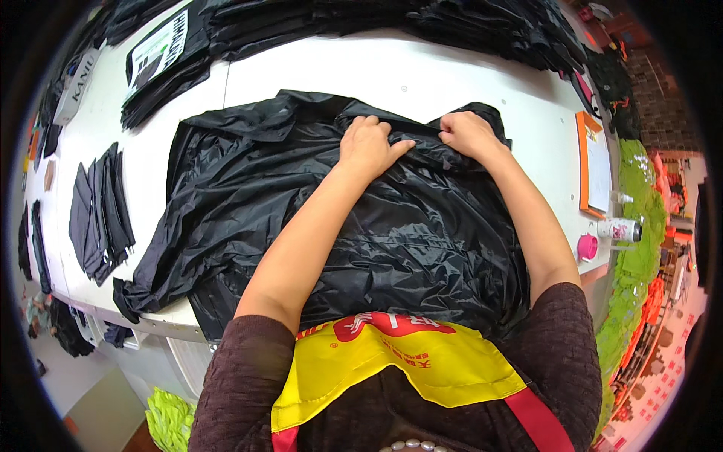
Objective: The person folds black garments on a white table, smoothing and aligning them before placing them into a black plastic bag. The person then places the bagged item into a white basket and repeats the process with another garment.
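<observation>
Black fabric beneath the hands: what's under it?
The white table shows around the black fabric and appears to support it. Anything else underneath is covered and cannot be seen.

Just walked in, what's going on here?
A person is handling black cloth with both hands. The left hand rests on it, thumb spread; the right hand is curled closed on it near the far edge. Right now the cloth lies spread and wrinkled on a white table, with dark stacks along the far side.

Black garment [407, 256], white table [324, 64], yellow-and-red apron [324, 380], dark brown sleeves [239, 377], lime-green cloth [636, 184], bright pink round item [587, 247]
</observation>
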Available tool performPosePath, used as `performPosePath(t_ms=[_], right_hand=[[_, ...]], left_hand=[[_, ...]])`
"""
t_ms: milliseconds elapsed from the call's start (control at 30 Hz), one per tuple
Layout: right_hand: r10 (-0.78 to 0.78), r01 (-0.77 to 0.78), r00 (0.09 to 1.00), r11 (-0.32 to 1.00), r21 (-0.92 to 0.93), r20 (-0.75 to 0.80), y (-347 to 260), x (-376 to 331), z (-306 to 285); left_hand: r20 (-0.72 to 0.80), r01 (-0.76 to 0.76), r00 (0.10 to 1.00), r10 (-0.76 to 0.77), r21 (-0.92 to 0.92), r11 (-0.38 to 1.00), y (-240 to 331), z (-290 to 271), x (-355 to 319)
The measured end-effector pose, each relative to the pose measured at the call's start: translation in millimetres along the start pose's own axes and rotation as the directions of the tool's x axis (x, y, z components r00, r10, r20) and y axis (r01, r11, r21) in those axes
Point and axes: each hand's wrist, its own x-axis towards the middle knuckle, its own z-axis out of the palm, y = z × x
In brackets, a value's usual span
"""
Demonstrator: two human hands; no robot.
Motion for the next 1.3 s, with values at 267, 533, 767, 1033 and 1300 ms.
performPosePath(t_ms=[267,533,767,1033,1300], right_hand=[[-0.024,0.067,0.986,0.963,0.260,-0.162,4.8,-1.0,20.2],[-0.134,0.218,0.972,0.814,0.538,-0.192,52.4,10.8,41.5],[-0.283,0.305,0.908,0.952,0.024,-0.310,17.6,-3.7,-4.7],[-0.050,0.172,0.937,0.927,0.333,-0.346,9.8,-0.2,14.4],[-0.127,0.244,0.906,0.936,0.252,-0.403,15.3,-60.4,31.7]], left_hand=[[-0.012,-0.360,0.925,0.381,-0.354,0.863,29.5,17.2,13.9],[0.191,-0.054,0.972,0.138,-0.391,0.919,49.8,16.2,24.3],[0.452,0.104,0.892,-0.011,-0.182,0.978,42.1,13.6,54.6],[0.445,0.156,0.895,-0.001,-0.310,0.938,35.6,26.3,56.1],[-0.286,-0.516,0.853,0.437,-0.332,0.790,25.0,29.6,27.0]])
